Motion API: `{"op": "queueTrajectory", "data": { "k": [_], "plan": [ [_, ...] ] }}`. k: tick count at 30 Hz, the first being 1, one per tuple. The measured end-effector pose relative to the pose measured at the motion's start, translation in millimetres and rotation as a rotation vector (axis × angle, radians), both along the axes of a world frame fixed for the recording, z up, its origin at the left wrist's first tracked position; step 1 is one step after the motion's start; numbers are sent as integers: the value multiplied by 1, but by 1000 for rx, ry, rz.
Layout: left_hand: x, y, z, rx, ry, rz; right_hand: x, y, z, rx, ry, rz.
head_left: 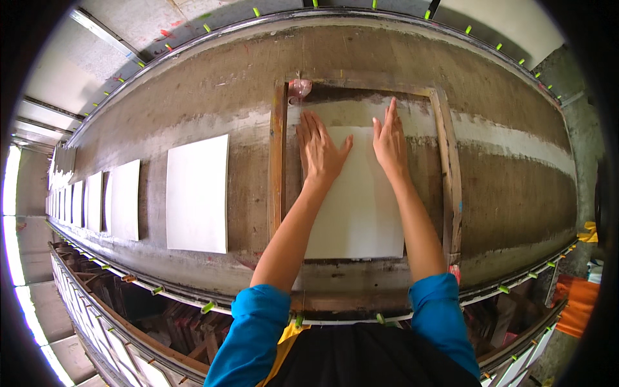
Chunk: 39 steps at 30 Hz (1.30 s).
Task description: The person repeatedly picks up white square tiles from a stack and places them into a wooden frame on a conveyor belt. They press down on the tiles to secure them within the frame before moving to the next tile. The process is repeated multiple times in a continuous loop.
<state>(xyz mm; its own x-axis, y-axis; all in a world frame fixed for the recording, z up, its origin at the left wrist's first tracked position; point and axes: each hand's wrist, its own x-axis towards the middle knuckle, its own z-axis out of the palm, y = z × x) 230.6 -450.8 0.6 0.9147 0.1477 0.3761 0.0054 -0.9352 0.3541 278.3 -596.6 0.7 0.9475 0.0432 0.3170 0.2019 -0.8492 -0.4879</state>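
A wooden frame [449, 155] lies on the long brown table in front of me. Inside its outline is a white sheet [354, 213], duller than the other sheets, as if seen through a thin mesh. My left hand [322, 148] is at the sheet's far left corner, fingers stretched away from me and thumb spread. Level with it, my right hand [391, 140] is at the far right corner, fingers extended and palm turned partly inward. Neither hand grips anything. Whether they touch the sheet or a mesh over it, I cannot tell.
White sheets [197, 193] lie in a row along the table [516, 226] to the left. A pinkish patch [300, 88] marks the frame's far left corner. Green pegs [207, 307] line the table's edges. Below the near edge is a shelf with wooden frames [193, 332]. Orange cloth [572, 306] hangs at right.
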Motion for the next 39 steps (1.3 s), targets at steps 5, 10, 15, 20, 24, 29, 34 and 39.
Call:
{"op": "queueTrajectory", "data": {
  "k": [5,10,15,20,24,29,34,39],
  "plan": [
    [-14,5,-8,-60,-57,-32,-20,-6,-1,-138,-164,-62],
    [-60,17,-14,5,-139,-211,-63,-23,-1,-208,-208,-47],
    [-103,15,-1,178,-23,-361,-111,-43,-3,-198,-196,26],
    [-133,11,8,206,102,-550,-151,-46,7,-228,-176,221],
    [-148,4,21,206,180,-646,-173,-51,15,-326,-95,356],
    [-156,7,25,186,211,-679,-196,-63,29,-348,67,530],
    [-157,3,26,223,203,-651,-196,-66,36,-329,141,580],
    [-160,1,35,218,249,-657,-200,-65,35,-441,132,555]
  ]
}}
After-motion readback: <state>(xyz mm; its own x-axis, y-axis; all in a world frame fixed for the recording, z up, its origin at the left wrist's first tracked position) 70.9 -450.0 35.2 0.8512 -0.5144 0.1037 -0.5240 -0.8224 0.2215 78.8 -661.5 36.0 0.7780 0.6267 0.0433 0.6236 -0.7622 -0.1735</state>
